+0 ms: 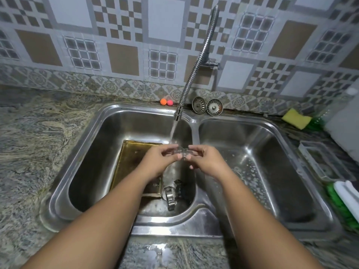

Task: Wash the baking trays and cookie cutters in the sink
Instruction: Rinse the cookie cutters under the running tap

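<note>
Over steel double sink (194,121), granite counter (38,142), both hands (204,162) pinching cookie cutter (183,151) under tap (178,111).

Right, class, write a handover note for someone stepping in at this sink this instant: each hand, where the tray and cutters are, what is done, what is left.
Left hand and right hand pinch one cookie cutter by its ends, under the running tap water over the left basin.
Baking tray lies in that basin below the hands; other cutters lie at its front, beside the tray.
Done: rinsing of this cutter is under way.
Left: tray and other cutters, seemingly unwashed. Sponge sits on the counter, far right.
</note>
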